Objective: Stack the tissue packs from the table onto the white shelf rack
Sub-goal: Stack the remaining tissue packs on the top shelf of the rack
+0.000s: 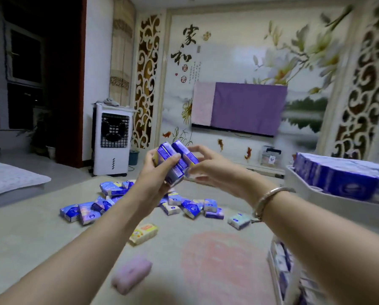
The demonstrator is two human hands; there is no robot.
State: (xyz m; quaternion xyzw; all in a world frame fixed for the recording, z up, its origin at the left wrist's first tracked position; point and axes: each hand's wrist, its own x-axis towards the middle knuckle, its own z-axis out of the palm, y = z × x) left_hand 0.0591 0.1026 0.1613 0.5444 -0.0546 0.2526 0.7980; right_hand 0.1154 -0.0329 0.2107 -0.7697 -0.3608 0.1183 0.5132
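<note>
Two hands are meeting in mid-air over a bundle of blue tissue packs [175,160]: the left hand [156,172] is gripping the bundle from below and behind, thumb curled across its face, while the right hand [208,167] is pinching its far edge, fingers spread and slightly blurred. How many packs are in the bundle is hard to tell; at least two are showing, and the left palm is hiding the lower ends. A silver bracelet [268,198] is circling the right wrist.

Below and beyond the hands, more loose packs [193,208] are lying scattered on the pale desk [30,234], some partly hidden by the left forearm. Nearer the person, under the left arm, a yellow pack [143,233] and a blurred lilac pack [131,276] are lying apart from the rest.

To the right of the right hand, the white shelf rack [329,199] is being cut off by the frame edge; blue packs [342,175] are already sitting stacked on its top tier, and lower tiers under the right forearm are showing only smeared blue shapes.

Far behind the hands, a white air cooler [112,139] is standing by the wall beside a screen draped in purple cloth [245,106].
</note>
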